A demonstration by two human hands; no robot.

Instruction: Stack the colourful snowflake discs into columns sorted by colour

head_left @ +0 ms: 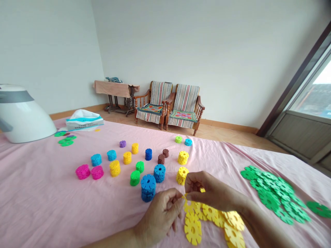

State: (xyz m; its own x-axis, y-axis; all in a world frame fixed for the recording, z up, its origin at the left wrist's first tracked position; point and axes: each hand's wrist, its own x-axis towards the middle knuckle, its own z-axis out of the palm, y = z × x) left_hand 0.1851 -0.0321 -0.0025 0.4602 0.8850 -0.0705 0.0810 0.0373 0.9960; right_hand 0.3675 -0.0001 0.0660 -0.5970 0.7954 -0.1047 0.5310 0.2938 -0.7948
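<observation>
My left hand [161, 213] and my right hand [210, 193] meet over the pink cloth [43, 203], both pinched on a small yellow snowflake disc [185, 197] held between their fingertips. Under and to the right of the hands lies a loose spread of flat yellow discs [207, 217]. Just beyond the hands stand a dark blue stack [148, 187] and a yellow stack [182, 175].
Several short stacks in pink [82, 171], blue, yellow, green, brown and purple dot the cloth. A pile of flat green discs [274, 193] lies at right. A white appliance [22, 115] and a tissue pack [84, 120] sit at far left. Two wooden chairs [169, 106] stand behind.
</observation>
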